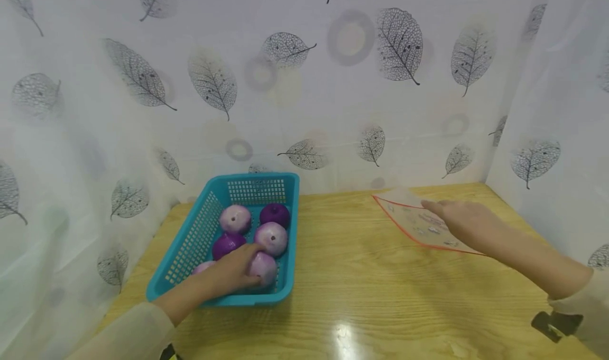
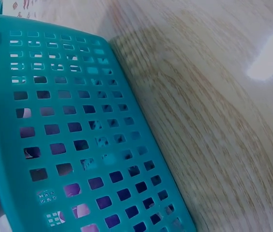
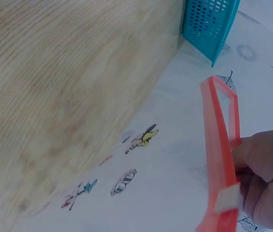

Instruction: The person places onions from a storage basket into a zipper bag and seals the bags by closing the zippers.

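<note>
And there's the left hand (image 1: 227, 273) in the blue basket (image 1: 296, 217), fingers and thumb curled round a pale purple onion (image 1: 264, 269) at the near right corner, while the right hand (image 1: 468, 222) pinches the red-edged bag (image 1: 409, 223) over the table's right side. This looks like the grasping step, and any lift calls for clearing the near rim and the neighbouring onions (image 1: 272, 237); to the right, open tabletop (image 1: 342, 265) stretches between basket and bag.

I see pale cream sleeves (image 1: 130, 334) — dark fitting (image 1: 566, 322) below the right cuff (image 1: 581, 292), black-and-yellow piece (image 1: 167, 352) by the left.
</note>
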Action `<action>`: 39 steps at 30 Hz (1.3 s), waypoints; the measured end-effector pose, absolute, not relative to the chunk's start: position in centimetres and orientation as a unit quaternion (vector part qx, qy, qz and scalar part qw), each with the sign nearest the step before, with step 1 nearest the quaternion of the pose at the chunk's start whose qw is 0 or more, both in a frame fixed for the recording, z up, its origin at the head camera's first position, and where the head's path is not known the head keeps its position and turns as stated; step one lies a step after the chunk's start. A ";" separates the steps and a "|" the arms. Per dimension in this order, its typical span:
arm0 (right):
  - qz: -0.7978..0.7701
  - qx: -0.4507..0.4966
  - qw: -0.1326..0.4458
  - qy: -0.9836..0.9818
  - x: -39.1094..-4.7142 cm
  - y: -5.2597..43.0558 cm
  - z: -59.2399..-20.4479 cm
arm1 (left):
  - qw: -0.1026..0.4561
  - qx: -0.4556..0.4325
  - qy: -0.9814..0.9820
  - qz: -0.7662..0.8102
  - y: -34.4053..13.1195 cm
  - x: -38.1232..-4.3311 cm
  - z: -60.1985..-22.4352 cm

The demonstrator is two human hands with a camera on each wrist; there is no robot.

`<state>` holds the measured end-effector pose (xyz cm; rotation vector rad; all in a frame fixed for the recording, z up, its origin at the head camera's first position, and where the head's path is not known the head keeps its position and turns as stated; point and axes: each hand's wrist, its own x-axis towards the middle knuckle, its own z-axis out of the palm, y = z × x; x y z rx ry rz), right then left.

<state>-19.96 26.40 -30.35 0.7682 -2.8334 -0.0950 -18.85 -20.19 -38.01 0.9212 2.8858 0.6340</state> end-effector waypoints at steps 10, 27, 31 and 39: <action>-0.036 0.264 0.124 -0.956 -19.9 26.5 -29.3 | -0.014 0.278 0.937 0.211 -20.1 -18.9 -37.4; -0.024 0.272 0.141 -0.952 -19.8 26.4 -28.2 | -0.076 0.292 0.933 0.198 -19.9 -19.5 -36.5; -0.026 0.291 0.181 -0.939 -19.9 26.6 -28.3 | -0.077 0.287 0.931 0.211 -19.7 -19.5 -36.2; -0.031 0.321 0.252 -0.912 -20.2 26.7 -28.4 | -0.093 0.274 0.926 0.243 -19.7 -19.2 -35.9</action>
